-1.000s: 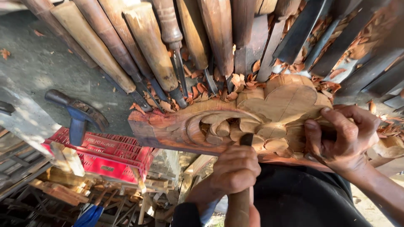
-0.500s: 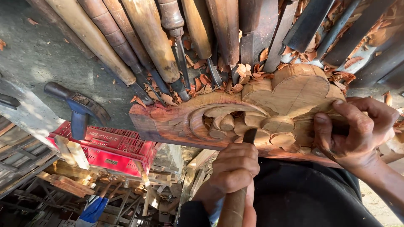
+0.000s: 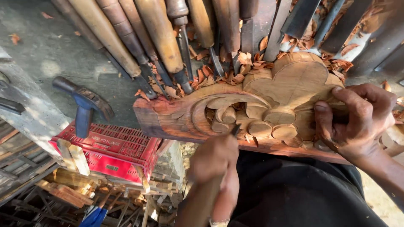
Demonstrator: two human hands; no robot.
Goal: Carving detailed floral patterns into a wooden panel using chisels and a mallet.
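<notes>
— What did the carved wood panel [image 3: 269, 105] look like?
— Reddish-brown, with a paler scroll and rounded lobes cut in relief, lying flat along the bench edge.
— And the chisel [image 3: 219, 168]?
— Wooden-handled, its dark blade tip touched the carving's lower lobes.

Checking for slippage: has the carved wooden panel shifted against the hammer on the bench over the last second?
No. The carved wooden panel keeps the same gap and angle to the hammer; only the head camera has moved, so both slide together in view.
</notes>
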